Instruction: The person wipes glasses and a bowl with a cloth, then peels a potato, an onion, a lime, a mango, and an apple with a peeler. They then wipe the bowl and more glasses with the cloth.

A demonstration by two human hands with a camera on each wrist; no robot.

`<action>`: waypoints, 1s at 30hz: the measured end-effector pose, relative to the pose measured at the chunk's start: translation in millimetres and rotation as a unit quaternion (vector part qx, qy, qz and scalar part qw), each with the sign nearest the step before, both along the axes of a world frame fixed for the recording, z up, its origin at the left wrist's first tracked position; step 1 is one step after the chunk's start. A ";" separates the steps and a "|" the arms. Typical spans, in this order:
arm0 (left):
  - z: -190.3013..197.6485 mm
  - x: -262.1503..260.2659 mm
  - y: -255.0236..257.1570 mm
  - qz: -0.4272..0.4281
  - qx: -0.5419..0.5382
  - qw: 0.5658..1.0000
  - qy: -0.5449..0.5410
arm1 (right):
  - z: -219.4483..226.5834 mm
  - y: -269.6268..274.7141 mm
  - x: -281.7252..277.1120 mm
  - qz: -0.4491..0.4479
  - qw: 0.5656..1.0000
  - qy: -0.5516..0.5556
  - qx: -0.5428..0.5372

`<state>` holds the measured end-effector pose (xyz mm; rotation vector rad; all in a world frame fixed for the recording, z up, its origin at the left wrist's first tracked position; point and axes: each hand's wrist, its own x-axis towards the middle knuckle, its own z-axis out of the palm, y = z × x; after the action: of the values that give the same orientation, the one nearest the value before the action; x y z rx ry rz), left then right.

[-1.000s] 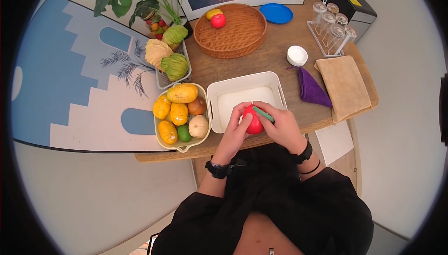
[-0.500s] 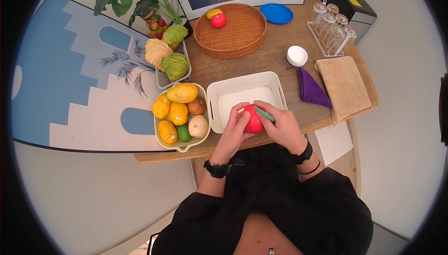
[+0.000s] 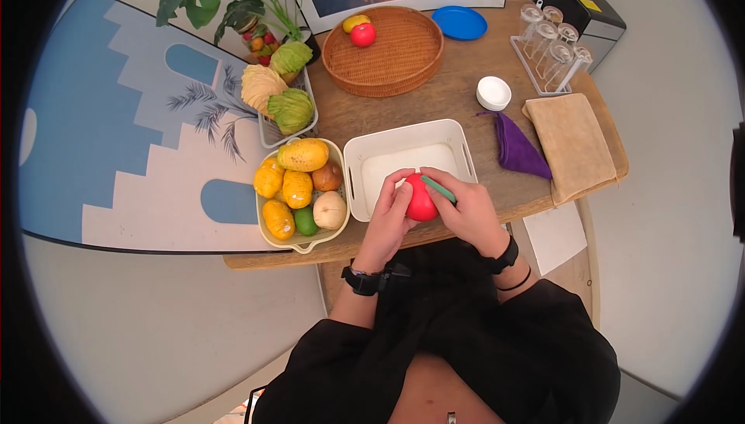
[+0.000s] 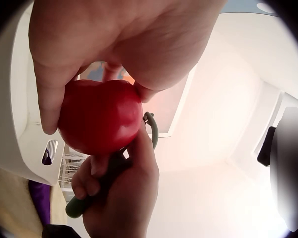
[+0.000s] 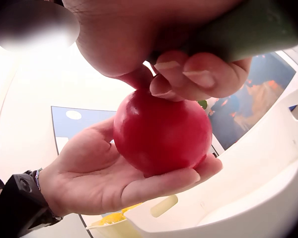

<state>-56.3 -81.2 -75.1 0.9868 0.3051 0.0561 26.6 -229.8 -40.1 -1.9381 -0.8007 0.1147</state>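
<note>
A smooth red tomato (image 3: pixel 421 201) is held over the front edge of the white bin (image 3: pixel 358 199). My left hand (image 3: pixel 386 220) cups it from the left, thumb on one side and fingers on the other. In the right wrist view it sits on the left palm and fingers (image 5: pixel 149 191). My right hand (image 3: pixel 475 216) grips a green-handled peeler (image 3: pixel 439 189), fingertips at the tomato's surface. The left wrist view shows the peeler's curved green end (image 4: pixel 154 130) beside the tomato; its blade is mostly hidden by the right hand.
A pale yellow basket (image 3: pixel 341 241) of mangoes and other produce adjoins the bin. Behind stand a round wicker tray (image 3: pixel 396 67) and a grey crate (image 3: pixel 268 135) of cabbages. To the right lie a purple cloth (image 3: pixel 518 148), a tan cloth (image 3: pixel 574 144) and a white bowl (image 3: pixel 494 93).
Both hands stay almost in place over the bin's front edge. The tomato has shifted very slightly between them; the grip on the peeler looks the same.
</note>
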 end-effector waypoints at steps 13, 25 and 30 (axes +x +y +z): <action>-1.9 0.4 0.1 -0.014 0.022 0.999 -0.022 | -0.9 -3.5 -0.2 -0.002 1.000 -0.020 0.001; 10.9 0.5 -2.9 -0.010 -0.039 0.999 -0.005 | 2.1 -2.4 -1.2 0.013 1.000 -0.013 -0.011; 5.7 1.8 26.4 -0.200 -0.035 0.962 0.182 | -7.3 -2.3 0.1 0.022 0.999 -0.039 -0.005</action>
<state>-54.5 -54.8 -69.4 0.9707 0.4350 -0.5064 26.7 -232.1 -47.4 -1.9445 -0.8960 0.0689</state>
